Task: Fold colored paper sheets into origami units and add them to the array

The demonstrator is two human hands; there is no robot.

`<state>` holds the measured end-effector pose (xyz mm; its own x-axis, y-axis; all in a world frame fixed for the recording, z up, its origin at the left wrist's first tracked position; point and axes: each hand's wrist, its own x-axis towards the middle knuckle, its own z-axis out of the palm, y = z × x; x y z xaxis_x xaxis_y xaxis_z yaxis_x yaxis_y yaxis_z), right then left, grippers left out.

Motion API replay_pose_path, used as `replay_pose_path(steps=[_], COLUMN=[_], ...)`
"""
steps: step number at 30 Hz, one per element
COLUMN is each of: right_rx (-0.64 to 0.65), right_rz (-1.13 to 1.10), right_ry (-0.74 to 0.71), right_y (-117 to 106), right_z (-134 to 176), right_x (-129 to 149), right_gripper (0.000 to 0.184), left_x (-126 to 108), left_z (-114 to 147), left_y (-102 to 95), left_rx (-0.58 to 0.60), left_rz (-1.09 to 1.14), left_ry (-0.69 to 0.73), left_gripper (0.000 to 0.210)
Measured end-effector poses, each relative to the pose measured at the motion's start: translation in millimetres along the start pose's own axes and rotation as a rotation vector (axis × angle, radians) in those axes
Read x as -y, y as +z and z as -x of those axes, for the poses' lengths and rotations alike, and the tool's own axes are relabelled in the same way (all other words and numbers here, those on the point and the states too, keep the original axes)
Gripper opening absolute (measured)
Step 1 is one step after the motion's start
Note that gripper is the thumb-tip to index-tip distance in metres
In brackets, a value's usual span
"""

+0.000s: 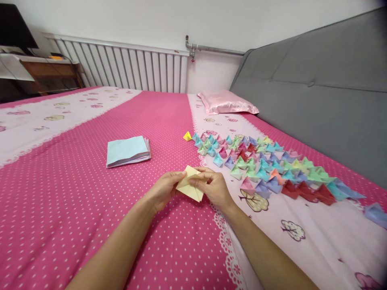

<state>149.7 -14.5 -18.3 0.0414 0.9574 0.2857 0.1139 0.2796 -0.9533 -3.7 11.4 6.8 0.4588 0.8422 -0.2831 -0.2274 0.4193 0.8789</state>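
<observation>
A pale yellow piece of folded origami paper [191,189] is held between both hands, above the pink dotted bedspread [163,114]. My left hand [166,188] pinches its left edge, with the thumb on top. From the other side my right hand [214,186] grips it, thumb pressed on the front face and fingers behind. To the right lie many small folded paper boats [263,175] in rows of blue, green, pink, red and purple. One bright yellow paper boat [187,136] sits at the far left end of them. A stack of coloured paper [128,151], light blue on top, rests left of my hands.
A pink satin pillow [226,103] lies at the back of the bed. The grey padded headboard [314,84] runs along the right. Behind the bed are a white radiator [130,66] and a pipe. A desk [51,72] with a monitor [15,28] stands at far left.
</observation>
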Motion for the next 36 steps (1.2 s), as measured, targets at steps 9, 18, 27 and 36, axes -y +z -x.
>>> replay_pose_path(steps=[9,18,27,36], right_rx=[-0.082,-0.164,-0.153,-0.168], right_rz=[-0.090,-0.169,-0.244,-0.217], right_ry=[0.044,0.075,0.185,0.157], right_y=[3.1,5.8,3.5,0.0], right_z=[3.0,4.2,2.1,-0.3], right_x=[1.1,3.7,2.7,1.1], right_gripper=[0.026,0.042,0.031,0.025], left_x=[-1.7,2.0,-1.1,0.9], left_z=[1.9,0.5,1.5,-0.6], left_y=[1.7,-2.6,0.3,-1.3], left_rx=[0.015,0.260,0.209,0.158], left_rz=[0.006,-0.202,-0.163,-0.169], left_ry=[-0.002,0.117,0.149,0.143], left_gripper=[0.021,0.032,0.031,0.027])
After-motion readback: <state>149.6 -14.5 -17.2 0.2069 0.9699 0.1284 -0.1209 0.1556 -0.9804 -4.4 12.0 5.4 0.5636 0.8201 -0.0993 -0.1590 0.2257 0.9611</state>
